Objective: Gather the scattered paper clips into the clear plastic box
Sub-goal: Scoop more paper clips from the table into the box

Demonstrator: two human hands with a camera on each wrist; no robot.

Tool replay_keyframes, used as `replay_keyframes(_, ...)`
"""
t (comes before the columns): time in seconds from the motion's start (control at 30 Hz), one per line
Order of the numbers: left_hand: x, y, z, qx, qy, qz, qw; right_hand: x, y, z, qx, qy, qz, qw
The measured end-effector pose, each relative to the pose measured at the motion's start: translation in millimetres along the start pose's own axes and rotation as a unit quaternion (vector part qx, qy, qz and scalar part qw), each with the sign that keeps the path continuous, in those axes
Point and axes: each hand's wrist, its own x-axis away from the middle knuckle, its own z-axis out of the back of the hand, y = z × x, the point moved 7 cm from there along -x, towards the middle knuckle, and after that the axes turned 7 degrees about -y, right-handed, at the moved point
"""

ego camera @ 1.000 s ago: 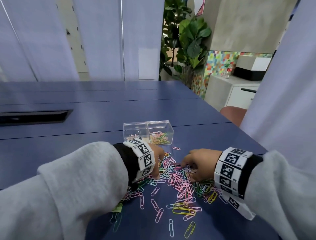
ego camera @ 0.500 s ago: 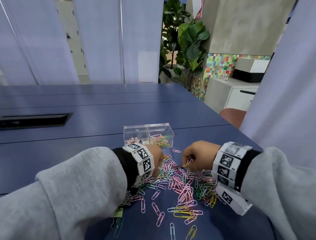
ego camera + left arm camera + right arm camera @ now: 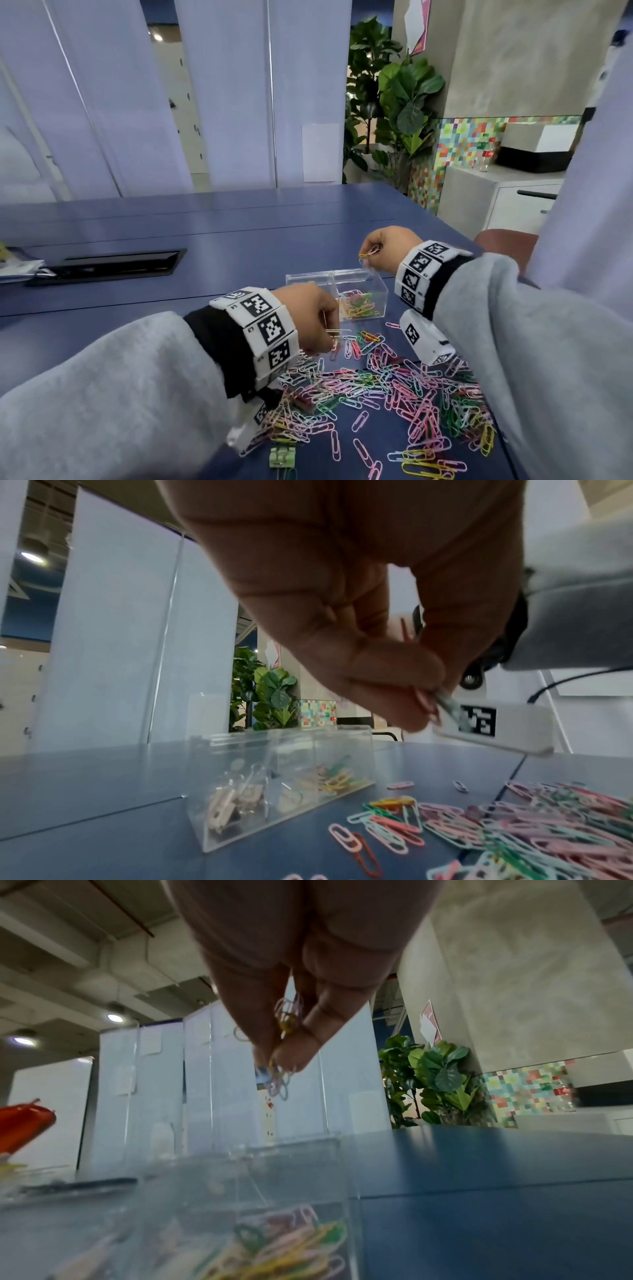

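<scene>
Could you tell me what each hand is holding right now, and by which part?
Both pinch paper clips at the fingertips: the right hand a small bunch, the left hand a few.

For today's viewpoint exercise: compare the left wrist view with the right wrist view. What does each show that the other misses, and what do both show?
Only the left wrist view shows the left hand pinching clips, the scattered paper clips on the blue table, and pale clips in the box's left compartment. Only the right wrist view shows the right hand holding a bunch of clips above the box, and a red object. Both show the clear plastic box with coloured clips inside, and the plant.
</scene>
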Motion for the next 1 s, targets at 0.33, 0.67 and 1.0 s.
replay_keyframes(0.33,-29,-3,52,0.032,0.100,0.015,0.994,5,10,-22,0.020,-0.051,0.024,0.998)
replay_keyframes(0.67,-100,25,46,-0.063,0.102,0.048,0.992,60,43,11,0.055,-0.066,0.044,0.995)
replay_keyframes(1.0,-65,36,29,-0.066,0.096,0.004,0.993,95,82,4,0.126,-0.143,-0.038,0.981)
